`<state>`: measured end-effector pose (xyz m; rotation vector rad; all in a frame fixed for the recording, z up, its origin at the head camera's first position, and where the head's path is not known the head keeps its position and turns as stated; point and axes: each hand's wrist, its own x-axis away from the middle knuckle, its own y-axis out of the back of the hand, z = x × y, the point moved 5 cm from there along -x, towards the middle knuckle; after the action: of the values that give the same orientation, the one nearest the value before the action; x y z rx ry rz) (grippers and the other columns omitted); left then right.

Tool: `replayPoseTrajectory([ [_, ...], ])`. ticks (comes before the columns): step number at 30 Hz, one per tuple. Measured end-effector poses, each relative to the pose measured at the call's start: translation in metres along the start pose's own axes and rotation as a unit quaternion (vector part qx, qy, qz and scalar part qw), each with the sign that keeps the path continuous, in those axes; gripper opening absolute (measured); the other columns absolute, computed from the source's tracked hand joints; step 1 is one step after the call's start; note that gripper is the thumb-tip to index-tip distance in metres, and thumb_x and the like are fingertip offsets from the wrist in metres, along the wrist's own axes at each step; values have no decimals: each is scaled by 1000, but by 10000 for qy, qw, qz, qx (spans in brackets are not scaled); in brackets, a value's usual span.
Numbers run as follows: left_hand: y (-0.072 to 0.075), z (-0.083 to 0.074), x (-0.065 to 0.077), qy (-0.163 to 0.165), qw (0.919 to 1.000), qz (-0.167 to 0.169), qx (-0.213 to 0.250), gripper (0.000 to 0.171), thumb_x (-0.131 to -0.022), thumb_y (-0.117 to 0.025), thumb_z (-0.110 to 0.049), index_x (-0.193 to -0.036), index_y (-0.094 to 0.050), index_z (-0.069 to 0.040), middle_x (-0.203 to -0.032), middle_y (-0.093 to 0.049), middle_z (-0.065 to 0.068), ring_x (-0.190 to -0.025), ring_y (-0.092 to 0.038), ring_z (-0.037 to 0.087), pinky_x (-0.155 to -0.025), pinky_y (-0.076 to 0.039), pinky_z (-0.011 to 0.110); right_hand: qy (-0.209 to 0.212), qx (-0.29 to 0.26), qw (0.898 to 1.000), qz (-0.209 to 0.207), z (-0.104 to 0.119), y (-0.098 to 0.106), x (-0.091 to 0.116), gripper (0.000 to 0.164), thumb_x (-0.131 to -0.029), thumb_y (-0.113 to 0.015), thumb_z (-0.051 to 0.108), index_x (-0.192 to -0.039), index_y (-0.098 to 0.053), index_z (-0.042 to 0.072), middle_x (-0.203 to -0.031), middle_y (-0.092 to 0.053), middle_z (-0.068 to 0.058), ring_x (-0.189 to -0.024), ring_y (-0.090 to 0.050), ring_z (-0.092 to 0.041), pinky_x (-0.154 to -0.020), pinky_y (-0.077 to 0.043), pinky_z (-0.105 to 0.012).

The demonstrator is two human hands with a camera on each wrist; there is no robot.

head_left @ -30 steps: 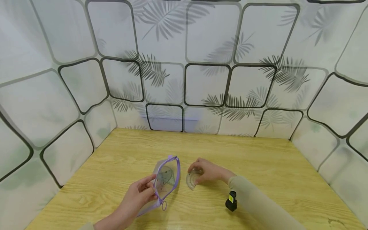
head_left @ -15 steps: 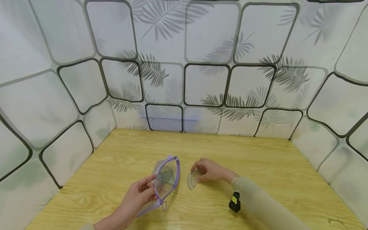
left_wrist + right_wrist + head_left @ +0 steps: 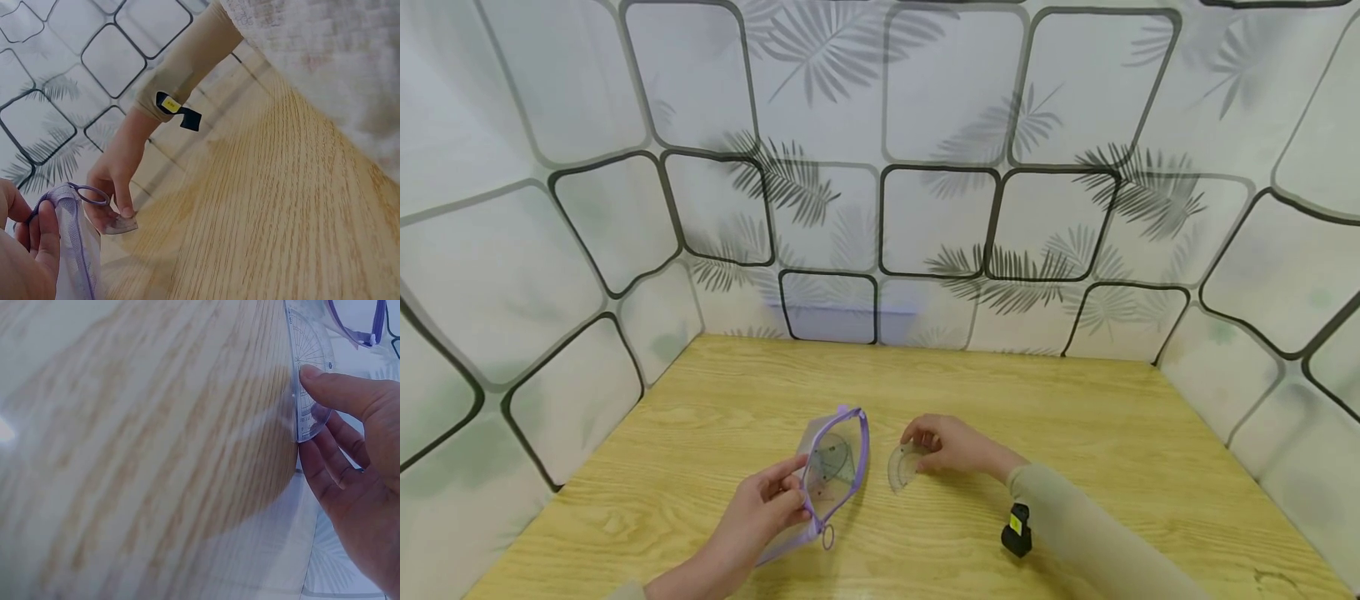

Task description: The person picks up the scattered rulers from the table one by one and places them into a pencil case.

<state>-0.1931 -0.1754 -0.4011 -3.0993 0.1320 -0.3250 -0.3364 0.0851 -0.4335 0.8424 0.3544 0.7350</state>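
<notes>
A clear zip pouch with purple edging (image 3: 866,450) gapes open in the head view, its mouth turned to the right. My left hand (image 3: 765,506) pinches the near edge of its mouth between thumb and fingers. Through the opening show transparent drawing tools (image 3: 835,463), one a set square with a curved scale. To the right of the pouch, my right hand (image 3: 952,446) holds a clear half-round protractor (image 3: 901,467) between thumb and fingers, apart from the pouch. The right wrist view shows the thumb on the face of the protractor (image 3: 305,337).
A wood-grain table (image 3: 760,375) lies under both hands. Patterned curtain walls (image 3: 940,225) enclose its back and sides. A black wrist device with a yellow label (image 3: 1017,531) sits at the right sleeve. A purple pull ring (image 3: 92,195) hangs from the pouch's zip.
My right hand has shifted slightly to the right with the protractor, away from the pouch. The left hand and the pouch have stayed in place.
</notes>
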Motion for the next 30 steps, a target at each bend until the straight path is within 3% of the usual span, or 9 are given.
replayPoseTrajectory([
  [10, 0, 0, 0, -114, 9999, -75, -27, 60, -89, -55, -1, -146, -39, 8, -94, -49, 1, -87, -58, 12, -78, -59, 21, 127, -7, 9998, -158, 5, 5, 3, 26, -88, -73, 16, -112, -64, 20, -105, -64, 1, -95, -60, -13, -80, -55, -26],
  [30, 1, -1, -1, -5, 9997, 237, -22, 58, -95, -50, -5, -149, -33, 6, -92, -48, -2, -84, -56, 12, -76, -57, 22, 170, 356, 9982, -458, 17, 5, 12, 20, -93, -65, 9, -113, -67, 13, -95, -65, 2, -85, -59, -6, -72, -53, -23],
])
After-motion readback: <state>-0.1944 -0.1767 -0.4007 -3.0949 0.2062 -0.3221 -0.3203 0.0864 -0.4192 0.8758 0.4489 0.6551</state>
